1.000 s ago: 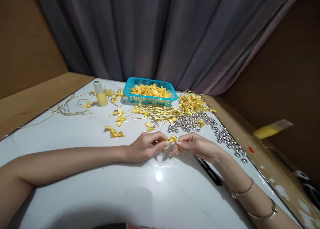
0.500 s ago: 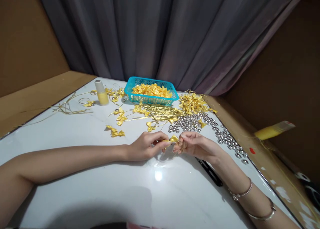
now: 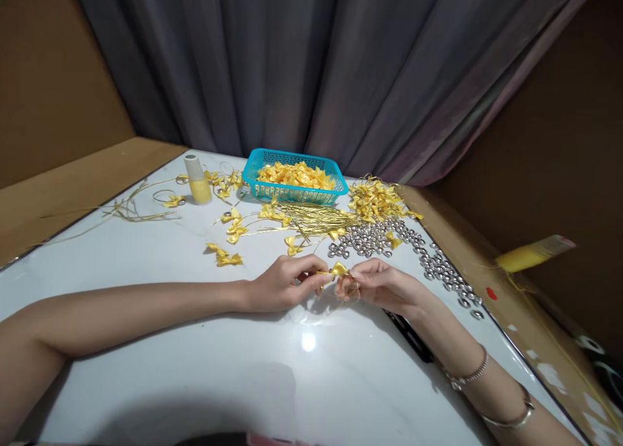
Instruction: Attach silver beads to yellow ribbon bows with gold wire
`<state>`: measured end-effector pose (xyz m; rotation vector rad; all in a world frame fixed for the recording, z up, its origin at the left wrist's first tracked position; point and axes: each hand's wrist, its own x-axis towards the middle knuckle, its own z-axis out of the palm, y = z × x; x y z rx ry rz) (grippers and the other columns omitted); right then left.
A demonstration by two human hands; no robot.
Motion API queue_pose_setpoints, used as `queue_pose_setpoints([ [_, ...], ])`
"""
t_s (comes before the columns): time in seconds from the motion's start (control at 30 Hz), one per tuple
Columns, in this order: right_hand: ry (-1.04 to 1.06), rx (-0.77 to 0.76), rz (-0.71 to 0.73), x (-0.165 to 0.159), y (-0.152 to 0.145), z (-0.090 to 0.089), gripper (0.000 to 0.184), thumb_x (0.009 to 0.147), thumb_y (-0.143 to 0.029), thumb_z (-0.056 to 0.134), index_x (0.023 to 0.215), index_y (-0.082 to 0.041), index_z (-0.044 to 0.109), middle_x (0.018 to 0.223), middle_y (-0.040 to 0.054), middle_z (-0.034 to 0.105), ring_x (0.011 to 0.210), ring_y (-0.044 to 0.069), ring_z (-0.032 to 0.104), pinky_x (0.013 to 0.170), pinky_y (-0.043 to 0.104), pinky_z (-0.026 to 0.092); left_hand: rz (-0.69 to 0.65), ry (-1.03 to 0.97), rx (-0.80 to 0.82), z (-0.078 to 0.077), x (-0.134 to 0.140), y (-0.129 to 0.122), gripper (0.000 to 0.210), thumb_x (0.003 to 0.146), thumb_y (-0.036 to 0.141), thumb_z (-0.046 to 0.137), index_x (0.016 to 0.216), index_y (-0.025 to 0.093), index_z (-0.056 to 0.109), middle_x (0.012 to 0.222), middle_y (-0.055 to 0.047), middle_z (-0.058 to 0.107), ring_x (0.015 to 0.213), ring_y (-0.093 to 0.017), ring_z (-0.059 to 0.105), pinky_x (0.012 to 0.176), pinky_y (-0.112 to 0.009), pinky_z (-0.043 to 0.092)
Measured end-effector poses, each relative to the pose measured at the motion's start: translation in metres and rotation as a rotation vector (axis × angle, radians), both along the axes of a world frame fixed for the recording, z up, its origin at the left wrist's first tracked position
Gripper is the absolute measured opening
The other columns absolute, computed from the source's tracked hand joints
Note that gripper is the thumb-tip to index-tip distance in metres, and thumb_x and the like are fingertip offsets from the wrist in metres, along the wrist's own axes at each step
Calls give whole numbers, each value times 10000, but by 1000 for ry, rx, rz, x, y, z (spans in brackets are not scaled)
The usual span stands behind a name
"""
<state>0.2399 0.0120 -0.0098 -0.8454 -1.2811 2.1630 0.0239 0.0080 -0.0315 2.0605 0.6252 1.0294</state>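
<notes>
Between my two hands is a small yellow ribbon bow. My left hand is closed, thumb and forefinger pinching the bow's left side by a gold cord. My right hand pinches thin gold cord at the bow's right side, with a loop of it hanging under the fingers. Just beyond the hands lie loose yellow bows, a bundle of gold cords and a spread of silver rings. How the cord is fastened to the bow is too small to make out.
A turquoise basket full of yellow bows stands at the back, with a bow pile to its right. A yellow-and-white bottle stands at left. Under my right forearm lies a black object. A grey curtain hangs behind.
My right hand has shifted slightly to the right, away from the bow, and its fingers have changed position on the cord. My left hand has barely moved.
</notes>
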Motion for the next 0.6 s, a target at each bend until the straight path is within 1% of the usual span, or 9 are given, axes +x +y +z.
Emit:
queue_pose_setpoints([
  [0.1, -54, 34, -7, -2, -1, 2, 215, 707, -333, 745, 741, -121, 747, 743, 64, 728, 720, 135, 645, 765, 278, 452, -22, -13, -73, 0, 0, 0, 131, 874, 218, 504, 801, 131, 570, 641, -5, 606, 547, -82, 530, 500, -183, 402],
  [0.23, -195, 94, -67, -6, -5, 5, 218, 683, -332, 757, 752, -125, 753, 747, 71, 725, 694, 133, 616, 724, 276, 443, -84, -33, -241, 2, 1, 1, 137, 869, 236, 518, 803, 127, 569, 656, -3, 592, 577, -84, 541, 509, -181, 406],
  [0.37, -321, 149, -98, -6, -6, 10, 288, 657, -399, 756, 765, -132, 755, 765, 81, 726, 712, 156, 614, 737, 303, 450, -147, -66, -428, 4, 2, 2, 117, 862, 223, 525, 800, 126, 549, 603, 25, 561, 484, -57, 470, 454, -170, 359],
  [0.47, -543, 301, -150, 0, -5, 17, 347, 662, -465, 728, 787, -143, 751, 803, 86, 727, 767, 198, 629, 775, 348, 457, -162, -61, -492, 6, 2, 5, 112, 863, 218, 521, 802, 126, 542, 577, 29, 559, 450, -51, 434, 434, -172, 325],
  [0.53, -691, 439, -244, 6, -4, 24, 356, 680, -485, 705, 824, -163, 748, 861, 92, 727, 834, 231, 630, 800, 370, 456, -181, -38, -508, 6, 0, 7, 117, 866, 226, 522, 812, 126, 546, 575, 27, 565, 450, -52, 429, 437, -173, 320],
  [0.6, -749, 569, -327, 10, -4, 31, 331, 714, -487, 675, 827, -185, 746, 936, 100, 716, 879, 248, 624, 777, 360, 466, -233, 3, -515, 6, -1, 9, 119, 866, 230, 526, 819, 124, 554, 568, 26, 564, 462, -56, 443, 447, -171, 329],
])
